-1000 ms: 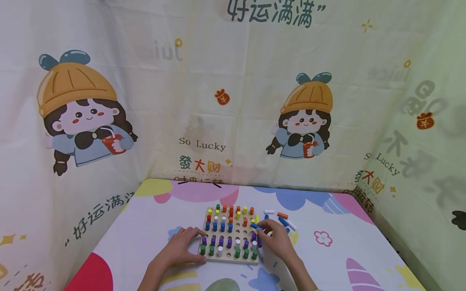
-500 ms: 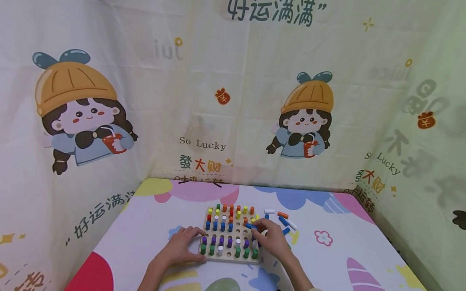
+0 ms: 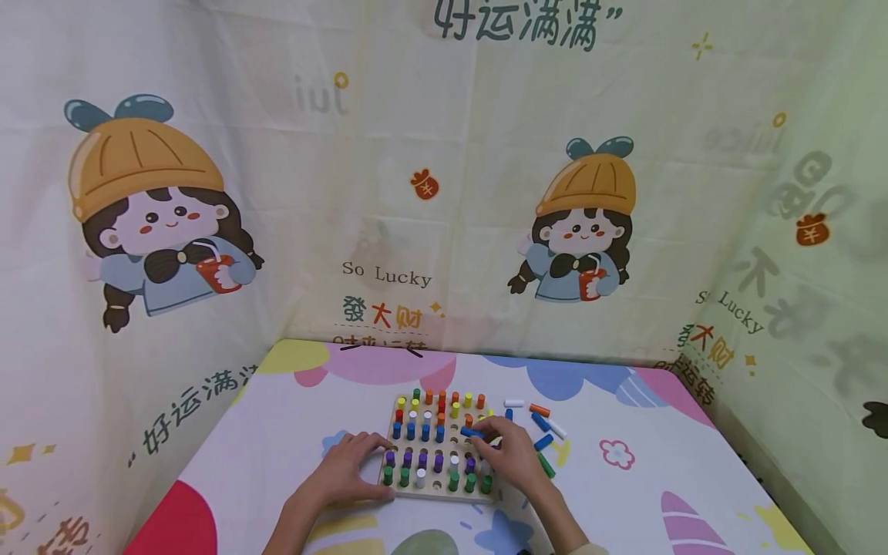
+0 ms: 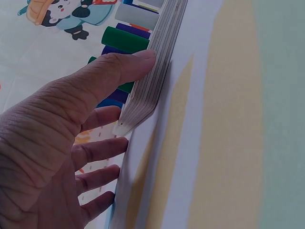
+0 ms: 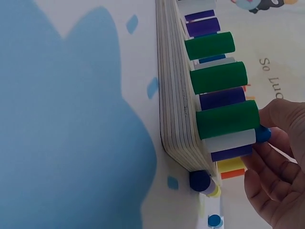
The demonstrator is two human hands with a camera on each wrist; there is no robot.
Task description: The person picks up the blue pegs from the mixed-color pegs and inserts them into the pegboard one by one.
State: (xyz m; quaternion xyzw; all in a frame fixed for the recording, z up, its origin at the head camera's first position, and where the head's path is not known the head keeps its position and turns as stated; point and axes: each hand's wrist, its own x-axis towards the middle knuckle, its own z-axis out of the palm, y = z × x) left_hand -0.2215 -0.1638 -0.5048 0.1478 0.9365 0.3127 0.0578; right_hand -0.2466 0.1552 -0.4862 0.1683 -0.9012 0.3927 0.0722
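My R hand [image 3: 509, 455] has blue peg [image 3: 472, 432] pinched above pegboard [image 5: 174, 95]. L hand [image 3: 347, 468] fingers apart, thumb touching board edge. Misc loose pegs [image 3: 539, 422] on surface [image 3: 590, 432] R of R hand.

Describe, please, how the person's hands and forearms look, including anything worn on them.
The left hand and right hand are bare, with no gloves or rings showing. The left forearm is uncovered where visible; a beige sleeve edge shows low on the right forearm.

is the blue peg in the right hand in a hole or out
Out: in the head view, the right hand holds the blue peg sideways over the pegboard, not upright like the seated green pegs.
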